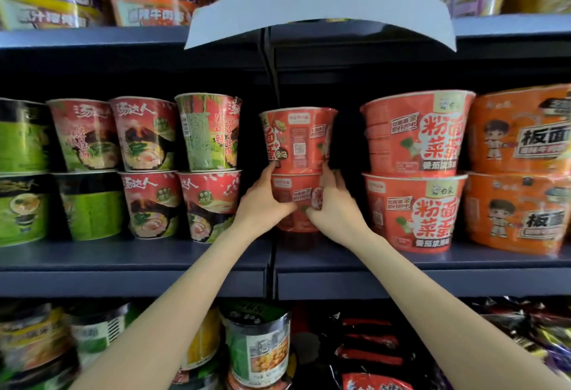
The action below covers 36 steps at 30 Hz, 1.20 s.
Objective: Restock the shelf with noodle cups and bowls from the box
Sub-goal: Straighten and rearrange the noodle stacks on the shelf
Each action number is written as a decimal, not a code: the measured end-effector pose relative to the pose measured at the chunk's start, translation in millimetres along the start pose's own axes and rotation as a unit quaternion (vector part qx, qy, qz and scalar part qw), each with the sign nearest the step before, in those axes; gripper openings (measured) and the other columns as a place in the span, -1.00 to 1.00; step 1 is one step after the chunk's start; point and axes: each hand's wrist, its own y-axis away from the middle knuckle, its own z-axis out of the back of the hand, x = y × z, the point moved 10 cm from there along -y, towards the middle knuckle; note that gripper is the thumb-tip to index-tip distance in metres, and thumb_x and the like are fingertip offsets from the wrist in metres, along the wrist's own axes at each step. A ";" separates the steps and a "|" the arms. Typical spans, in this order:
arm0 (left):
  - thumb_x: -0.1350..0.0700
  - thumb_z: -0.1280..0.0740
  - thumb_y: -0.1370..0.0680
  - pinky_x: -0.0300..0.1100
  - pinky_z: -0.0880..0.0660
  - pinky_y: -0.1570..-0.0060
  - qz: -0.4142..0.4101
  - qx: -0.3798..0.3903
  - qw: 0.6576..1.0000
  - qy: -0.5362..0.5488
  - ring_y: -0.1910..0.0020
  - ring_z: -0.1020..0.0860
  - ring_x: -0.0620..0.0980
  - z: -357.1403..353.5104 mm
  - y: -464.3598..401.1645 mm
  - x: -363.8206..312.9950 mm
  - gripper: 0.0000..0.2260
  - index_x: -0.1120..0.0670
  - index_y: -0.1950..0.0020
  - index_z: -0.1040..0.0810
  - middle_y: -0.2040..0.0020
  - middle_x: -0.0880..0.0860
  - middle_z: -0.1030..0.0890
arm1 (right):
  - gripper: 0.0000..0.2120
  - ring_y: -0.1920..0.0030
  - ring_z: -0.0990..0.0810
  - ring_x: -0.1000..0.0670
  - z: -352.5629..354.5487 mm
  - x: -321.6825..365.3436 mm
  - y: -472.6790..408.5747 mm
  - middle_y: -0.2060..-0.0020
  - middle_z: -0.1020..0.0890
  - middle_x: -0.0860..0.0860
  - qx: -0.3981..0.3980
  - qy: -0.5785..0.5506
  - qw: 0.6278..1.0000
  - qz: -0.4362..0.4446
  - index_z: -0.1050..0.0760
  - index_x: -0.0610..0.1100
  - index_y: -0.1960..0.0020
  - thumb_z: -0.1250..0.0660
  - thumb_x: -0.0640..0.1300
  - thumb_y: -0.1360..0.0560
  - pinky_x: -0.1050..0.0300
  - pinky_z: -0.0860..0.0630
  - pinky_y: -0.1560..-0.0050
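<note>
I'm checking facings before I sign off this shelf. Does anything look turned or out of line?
Yes. The top cup nearest the gap shows its green printed back panel, unlike its neighbours. The red stack held by the left hand and right hand shows its QR side.

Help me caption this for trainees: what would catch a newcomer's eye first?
Two hands, left hand and right hand, grip the lower red cup of a two-high stack; the upper red cup sits on it, mid-shelf. Big red bowls stand stacked right of it, pink cups left.
</note>
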 end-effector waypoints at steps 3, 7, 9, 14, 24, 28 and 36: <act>-0.03 -0.50 -0.38 -0.12 -0.35 -0.32 0.014 0.020 0.996 0.087 -0.32 -0.43 -0.03 8.3 1.7 8.8 -0.11 -0.08 -0.54 -0.01 -0.39 0.00 -0.41 | -0.25 -0.33 -0.38 -0.13 13.7 18.3 28.9 -0.44 -0.23 -0.13 -0.015 -0.039 0.998 0.056 -0.03 -0.10 -0.53 -0.35 -0.20 -0.46 0.09 -0.37 -0.27; -0.08 -0.38 -0.45 -0.19 -0.27 -0.28 0.021 -0.012 0.989 0.148 -0.39 -0.34 -0.01 25.5 10.4 11.6 -0.22 -0.05 -0.54 -0.02 -0.49 0.04 -0.26 | -0.26 -0.36 -0.34 -0.04 31.6 15.5 55.2 -0.42 -0.24 -0.03 -0.034 -0.075 0.995 0.051 0.03 -0.07 -0.55 -0.32 -0.18 -0.51 -0.02 -0.37 -0.34; -0.07 -0.32 -0.51 -0.22 -0.28 -0.19 0.017 -0.054 0.989 0.138 -0.34 -0.39 -0.03 35.4 18.8 7.9 -0.34 -0.04 -0.53 -0.09 -0.47 0.02 -0.29 | -0.23 -0.40 -0.31 -0.08 34.8 4.5 49.5 -0.45 -0.20 -0.09 -0.034 -0.064 0.997 0.005 0.10 -0.11 -0.55 -0.31 -0.15 -0.52 -0.02 -0.31 -0.38; -0.02 -0.33 -0.53 -0.20 -0.35 -0.16 0.006 -0.036 0.994 0.101 -0.27 -0.44 -0.07 18.1 36.5 -10.2 -0.38 -0.02 -0.52 -0.12 -0.41 -0.01 -0.35 | -0.17 -0.21 -0.48 -0.03 19.4 -5.9 26.4 -0.42 -0.31 -0.14 0.033 -0.120 0.990 -0.073 0.27 -0.15 -0.54 -0.27 -0.22 -0.54 0.37 -0.40 -0.05; 0.12 -0.47 -0.43 -0.13 -0.40 -0.25 0.008 -0.032 0.991 0.130 -0.21 -0.45 -0.13 11.7 43.1 -13.6 -0.24 -0.04 -0.52 -0.14 -0.37 -0.07 -0.41 | -0.18 -0.34 -0.42 -0.02 34.0 -6.5 57.2 -0.39 -0.39 0.01 -0.020 -0.107 0.994 -0.031 0.12 -0.03 -0.56 -0.32 -0.22 -0.49 0.08 -0.41 -0.28; 0.11 -0.47 -0.43 -0.14 -0.45 -0.18 -0.006 -0.050 0.989 0.142 -0.14 -0.49 -0.13 12.6 48.6 -14.9 -0.30 -0.06 -0.49 -0.22 -0.20 -0.17 -0.44 | -0.18 -0.37 -0.39 0.00 41.3 -6.4 65.3 -0.43 -0.35 0.03 -0.023 -0.096 0.995 -0.014 0.12 -0.01 -0.56 -0.33 -0.18 -0.50 0.02 -0.38 -0.34; 0.06 -0.43 -0.46 -0.16 -0.45 -0.14 -0.020 -0.065 0.988 0.135 -0.18 -0.50 -0.09 17.1 50.7 -13.4 -0.36 -0.06 -0.47 -0.23 -0.32 -0.08 -0.44 | -0.19 -0.40 -0.34 0.05 43.4 -0.3 72.3 -0.44 -0.33 0.06 -0.005 -0.093 0.996 0.004 0.15 -0.02 -0.56 -0.32 -0.16 -0.52 0.20 -0.32 -0.28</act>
